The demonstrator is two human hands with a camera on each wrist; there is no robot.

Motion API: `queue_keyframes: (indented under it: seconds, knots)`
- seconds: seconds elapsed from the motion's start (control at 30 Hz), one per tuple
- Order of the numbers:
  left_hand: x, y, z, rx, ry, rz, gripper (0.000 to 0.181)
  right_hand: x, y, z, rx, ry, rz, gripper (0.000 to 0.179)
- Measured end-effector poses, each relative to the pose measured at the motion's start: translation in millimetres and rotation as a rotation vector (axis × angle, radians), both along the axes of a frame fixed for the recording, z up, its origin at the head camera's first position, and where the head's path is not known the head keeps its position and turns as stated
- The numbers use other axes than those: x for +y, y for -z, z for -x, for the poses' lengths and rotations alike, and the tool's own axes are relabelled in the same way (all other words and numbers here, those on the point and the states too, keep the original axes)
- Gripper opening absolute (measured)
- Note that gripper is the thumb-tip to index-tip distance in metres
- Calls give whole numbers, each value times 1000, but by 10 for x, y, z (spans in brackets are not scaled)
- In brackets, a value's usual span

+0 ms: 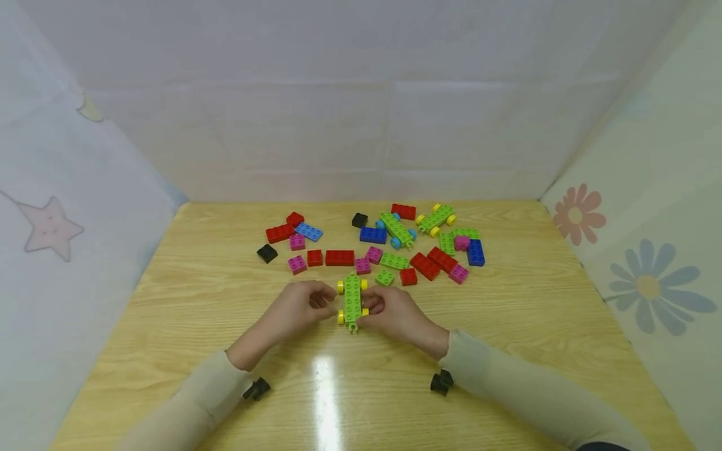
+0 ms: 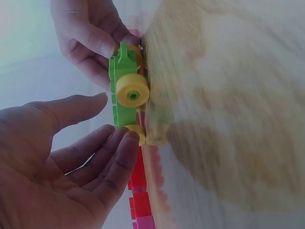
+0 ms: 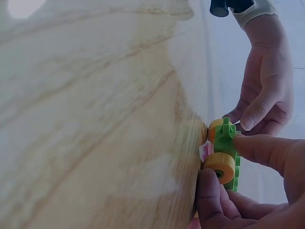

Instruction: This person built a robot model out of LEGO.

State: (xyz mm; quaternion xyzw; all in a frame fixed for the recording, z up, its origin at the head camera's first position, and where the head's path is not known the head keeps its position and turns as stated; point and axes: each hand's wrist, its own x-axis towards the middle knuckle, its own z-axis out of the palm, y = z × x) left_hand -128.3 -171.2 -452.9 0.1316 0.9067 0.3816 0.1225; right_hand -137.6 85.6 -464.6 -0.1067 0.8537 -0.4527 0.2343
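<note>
A lime-green toy car base (image 1: 352,299) with yellow wheels stands on the table between the two hands, its hitch end toward the person. At its right side the right hand (image 1: 397,314) pinches it; in the right wrist view the thumb lies at the green body and the fingertips are by a yellow wheel (image 3: 219,165). The left hand (image 1: 298,308) is just to the left of the car base, thumb and fingers apart and loosely bent. Seen from the left wrist, its fingertips (image 2: 129,138) come right up to the near wheel, with nothing gripped.
Beyond the hands lie several loose blocks, among them a long red brick (image 1: 340,258), a blue brick (image 1: 373,235) and a black block (image 1: 267,253). Two more green car bases stand there, one blue-wheeled (image 1: 397,230), one yellow-wheeled (image 1: 435,219). Pale walls (image 1: 361,138) border the wooden table (image 1: 507,376).
</note>
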Motion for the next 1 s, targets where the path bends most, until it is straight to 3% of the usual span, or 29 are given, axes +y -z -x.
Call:
queue_keyframes:
  seconds: [0.37,1.0]
  knots:
    - [0,59,-18,-96,34,-53,23,-25,-7,7,-15,-1,18,58]
    - [-49,105,-22,-131,26,-90,22,-96,-1,7,-25,8,32,59]
